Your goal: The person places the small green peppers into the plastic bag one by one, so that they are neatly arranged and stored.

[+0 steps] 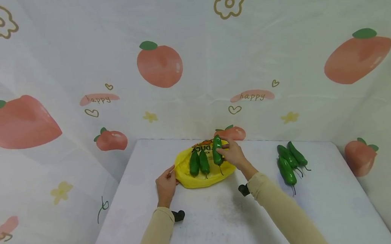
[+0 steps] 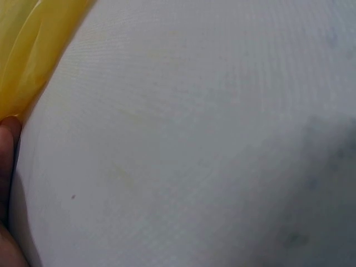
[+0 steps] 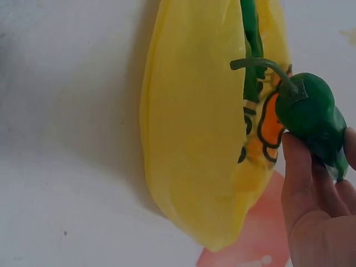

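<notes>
A yellow plastic bag with a printed picture and letters lies with its mouth spread at the back of the table. Two green chili peppers rest inside it, side by side. At the bag's left edge my left hand pinches the rim; only its fingertips show in the left wrist view. My right hand grips another green chili pepper over the right part of the bag, stem towards me. In the right wrist view that pepper is beside the bag's opening, held between thumb and fingers.
Several more green chili peppers lie in a group on the right side of the white table. A white cloth printed with fruit and flowers hangs behind and around the table. Dark wrist mounts stick out from both sleeves.
</notes>
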{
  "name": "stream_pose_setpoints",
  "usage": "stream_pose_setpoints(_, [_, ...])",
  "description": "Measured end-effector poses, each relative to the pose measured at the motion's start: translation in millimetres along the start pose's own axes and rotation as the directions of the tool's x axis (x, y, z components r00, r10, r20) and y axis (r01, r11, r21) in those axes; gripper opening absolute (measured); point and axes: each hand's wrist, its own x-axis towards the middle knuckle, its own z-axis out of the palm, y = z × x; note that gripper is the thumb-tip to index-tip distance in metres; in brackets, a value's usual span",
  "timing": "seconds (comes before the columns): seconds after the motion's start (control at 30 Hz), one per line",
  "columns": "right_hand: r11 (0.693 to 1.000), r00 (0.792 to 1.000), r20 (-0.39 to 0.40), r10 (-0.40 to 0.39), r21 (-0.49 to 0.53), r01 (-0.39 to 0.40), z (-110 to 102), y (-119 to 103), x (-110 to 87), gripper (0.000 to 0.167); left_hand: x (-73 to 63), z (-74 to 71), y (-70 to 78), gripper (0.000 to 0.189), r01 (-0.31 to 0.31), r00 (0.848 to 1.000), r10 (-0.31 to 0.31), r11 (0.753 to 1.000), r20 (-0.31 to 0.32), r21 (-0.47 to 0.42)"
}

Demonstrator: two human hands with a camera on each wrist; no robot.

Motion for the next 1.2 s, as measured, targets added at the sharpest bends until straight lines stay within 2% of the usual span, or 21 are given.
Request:
stream_pose_setpoints(0.33, [1.0,1.0,-0.018,0.021,0.002,-0.02,16.2,4.2,3.6,0.059,-2.7,0.6,3.0,0.028,0.0,1.0,0.0,1.0,-0.021,0.002])
stream_pose_setpoints(0.57, [0.999,0.999,-0.048,0.025,0.032,-0.023,16.5,1.8,7.8,0.062,-3.0,0.4,2.7,0.027,0.013,1.0,-0.013,1.0,-0.024,-0.01])
stream_pose_setpoints(0.8, [0.998,0.996,-0.085,0.035,0.052,-0.03,18.5,3.3,12.4,0.06,0.6,2.7,-7.7,0.027,-0.049,0.999,0.049,0.999,-0.023,0.014])
stream_pose_setpoints(0.9, [0.998,0.993,-0.105,0.046,0.055,-0.04,19.8,6.2,14.5,0.06,0.7,3.3,-9.4,0.027,-0.053,0.998,0.053,0.998,-0.02,0.017])
stream_pose_setpoints(1.2, [0.998,0.991,-0.129,0.039,0.06,-0.031,17.9,3.2,16.9,0.059,1.0,1.3,-2.6,0.028,-0.033,0.999,0.033,0.999,-0.015,0.025])
